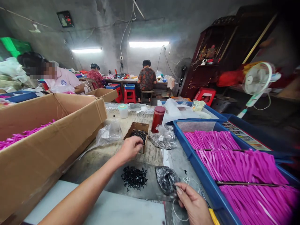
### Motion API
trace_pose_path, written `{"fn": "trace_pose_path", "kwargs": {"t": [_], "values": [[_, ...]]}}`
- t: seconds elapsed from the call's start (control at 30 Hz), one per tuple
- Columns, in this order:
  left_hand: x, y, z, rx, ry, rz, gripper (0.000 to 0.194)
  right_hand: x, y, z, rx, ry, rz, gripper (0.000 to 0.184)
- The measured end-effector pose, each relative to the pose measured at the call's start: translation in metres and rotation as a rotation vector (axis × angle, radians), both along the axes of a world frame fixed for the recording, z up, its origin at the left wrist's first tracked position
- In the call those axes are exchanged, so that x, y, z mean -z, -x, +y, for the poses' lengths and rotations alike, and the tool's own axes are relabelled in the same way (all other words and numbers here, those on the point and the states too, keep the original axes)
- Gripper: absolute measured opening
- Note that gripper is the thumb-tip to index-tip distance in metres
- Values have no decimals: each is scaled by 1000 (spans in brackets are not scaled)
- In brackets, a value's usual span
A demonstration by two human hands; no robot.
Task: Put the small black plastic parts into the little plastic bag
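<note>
Two hands over one tabletop [112,159]. Left hand [132,149] at the near edge of one small carton [140,126], fingers bent downward; cannot tell whether they grip anything. Right hand [193,203] at the near right, thumb and forefinger pinched on one small dark bit [175,186]; whether a loose piece or a bag's edge, unclear.

Black pieces: one loose heap [134,178] on the tabletop, nearer than the carton, between the hands; too many to count. More small dark pieces [140,135] inside the carton.

One black plastic bag [166,179], just right of the heap, beside the right hand. One red canister [158,119] and one lidded tub [123,111], both farther off. One clear bag [109,132] left of the carton.

One blue tray [203,178] on the right: three rows of magenta strips [239,164], strips uncounted. One long cardboard box [53,153] on the left, magenta pieces [28,134] inside.

Three co-workers at the far side. One blue emblem [63,82] on a pale shirt, lettering too small. One white label [106,134] on the clear bag, illegible. No brand readable.
</note>
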State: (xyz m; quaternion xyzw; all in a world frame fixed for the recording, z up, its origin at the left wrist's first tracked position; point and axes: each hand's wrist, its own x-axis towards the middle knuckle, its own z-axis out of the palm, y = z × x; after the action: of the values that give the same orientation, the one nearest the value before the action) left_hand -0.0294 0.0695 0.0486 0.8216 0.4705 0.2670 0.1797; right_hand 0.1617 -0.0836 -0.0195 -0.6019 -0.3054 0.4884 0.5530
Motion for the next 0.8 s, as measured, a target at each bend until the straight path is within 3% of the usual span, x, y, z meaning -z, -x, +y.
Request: {"fn": "trace_pose_path", "kwargs": {"t": [0.07,0.17,0.3,0.6,0.8], "values": [[10,0,-14,233,14,161,17,0,1,0,0,2,7,29],[26,1,-22,372,58,360,16,-3,4,0,-9,5,11,28],[35,-3,-19,384,138,498,16,-7,7,-1,-2,0,-3,27],[34,-5,-24,339,175,530,19,-10,10,-1,20,32,-24,30],[27,0,-39,325,166,267,16,-15,11,-1,32,3,-34,28]]}}
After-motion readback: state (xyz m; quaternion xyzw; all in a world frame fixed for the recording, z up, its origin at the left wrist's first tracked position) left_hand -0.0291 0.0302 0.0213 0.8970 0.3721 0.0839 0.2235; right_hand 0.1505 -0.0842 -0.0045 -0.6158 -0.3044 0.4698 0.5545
